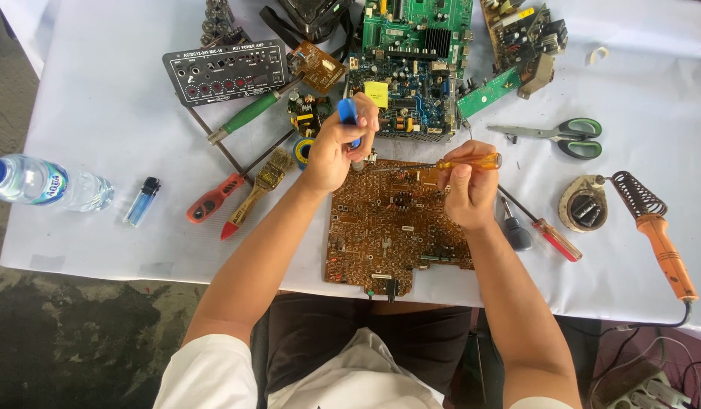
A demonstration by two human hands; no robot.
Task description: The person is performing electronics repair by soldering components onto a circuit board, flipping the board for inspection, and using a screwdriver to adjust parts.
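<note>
The left hand (337, 148) was closed around a blue-handled tool (348, 112), held upright over the far edge of a brown circuit board (388, 227) that lay flat on the white-covered counter (100, 220) just in front of the person. The right hand (468, 189) had its fingers (458, 176) pinched on an orange-handled screwdriver (468, 161), held level with its thin shaft pointing left toward the left hand above the board. Beyond the board lay a cluster of green circuit boards (415, 53) and a black amplifier panel (225, 72). To the left sat a paintbrush (259, 189), a red-handled screwdriver (214, 198), a blue lighter (143, 201) and a water bottle (47, 183). To the right were green-handled scissors (566, 136) and a soldering iron (657, 231) with an orange handle.
</note>
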